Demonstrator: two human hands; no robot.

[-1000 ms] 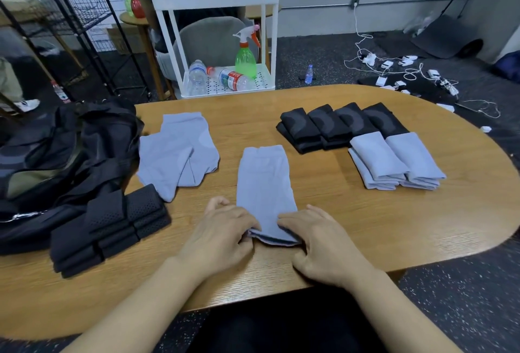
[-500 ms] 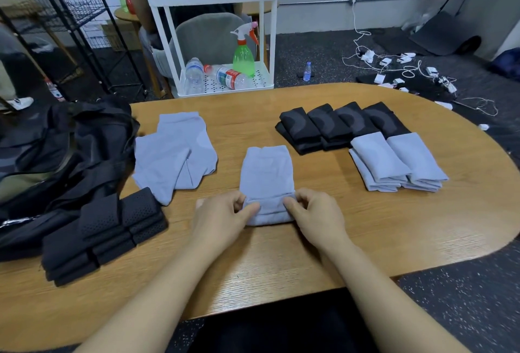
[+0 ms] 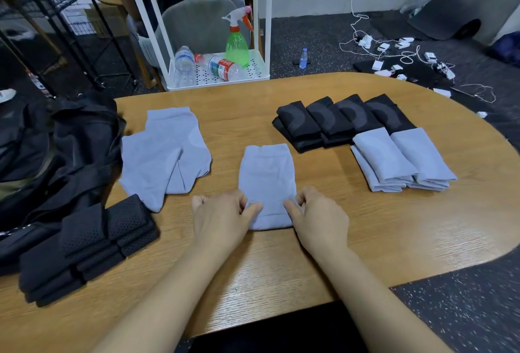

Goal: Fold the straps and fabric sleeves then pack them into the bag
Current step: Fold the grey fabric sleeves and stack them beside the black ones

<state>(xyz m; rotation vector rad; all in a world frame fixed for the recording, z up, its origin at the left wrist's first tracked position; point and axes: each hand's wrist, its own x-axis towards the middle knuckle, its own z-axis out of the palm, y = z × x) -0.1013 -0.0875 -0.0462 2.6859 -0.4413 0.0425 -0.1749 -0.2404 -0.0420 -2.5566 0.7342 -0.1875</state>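
A light blue fabric sleeve point(image 3: 267, 181) lies in the middle of the wooden table point(image 3: 394, 226), its near end folded up over itself. My left hand point(image 3: 222, 217) pinches the fold's left corner and my right hand point(image 3: 318, 217) pinches its right corner. Two unfolded blue sleeves point(image 3: 166, 153) lie to the left. Folded black sleeves point(image 3: 340, 122) and folded blue sleeves point(image 3: 399, 161) sit in rows at the right. Folded black mesh straps point(image 3: 84, 245) are stacked at the near left, beside the open black bag point(image 3: 56, 161).
A white rolling cart point(image 3: 202, 29) with bottles and a green spray bottle point(image 3: 237, 40) stands beyond the table's far edge. A grey chair is behind it, a black wire rack to the far left. Cables and chargers litter the floor at the right.
Both hands have carried the sleeve's near end forward and laid it over the middle, so the sleeve is shorter. The view has tilted slightly.
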